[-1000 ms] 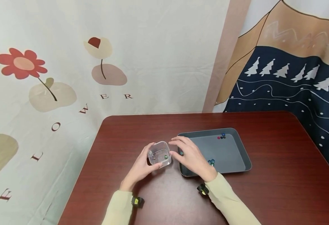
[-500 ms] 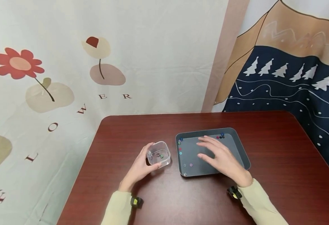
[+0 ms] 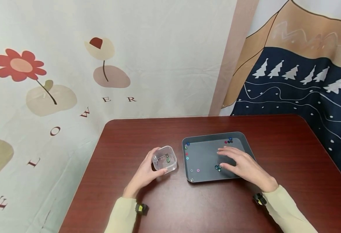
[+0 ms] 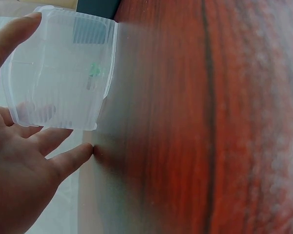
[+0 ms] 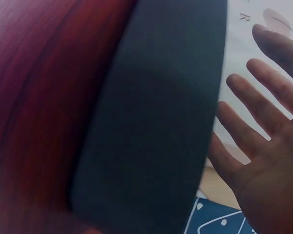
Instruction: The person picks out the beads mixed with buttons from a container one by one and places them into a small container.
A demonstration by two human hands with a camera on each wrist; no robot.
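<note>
On the dark red wooden table (image 3: 158, 129), seen from the head camera, a small clear plastic square container (image 3: 164, 159) stands just left of a dark grey rectangular plastic tray (image 3: 205, 155). The left hand (image 3: 145, 174) cups the container from its near left side, fingers curled round the wall and thumb against the near corner. A few small coloured beads, one green, lie inside it. The right hand (image 3: 244, 165) hovers over the right half of the tray with its fingers spread and nearly straight, holding nothing; its fingertips (image 3: 221, 165) are just beside a small cluster of blue-green glass beads (image 3: 217, 167) near the tray's front edge. More beads are scattered in the tray: a dark blue and red group (image 3: 228, 141) at the far right corner, and single beads along the left wall. Both arms wear pale yellow sleeves (image 3: 123, 215). A cream flower-printed cloth (image 3: 71, 64) hangs behind the table.

From the left wrist camera, the left hand (image 4: 14, 165) shows its palm and fingers round the ribbed clear container (image 4: 58, 73), a fingertip on its upper rim; a green bead (image 4: 94, 70) shows through the wall. The table (image 4: 210, 122) is blurred.

From the right wrist camera, the right hand (image 5: 268, 146) is seen palm-on, fingers straight and apart, gripping nothing, above the blurred grey tray (image 5: 156, 122) and the table (image 5: 34, 97).
</note>
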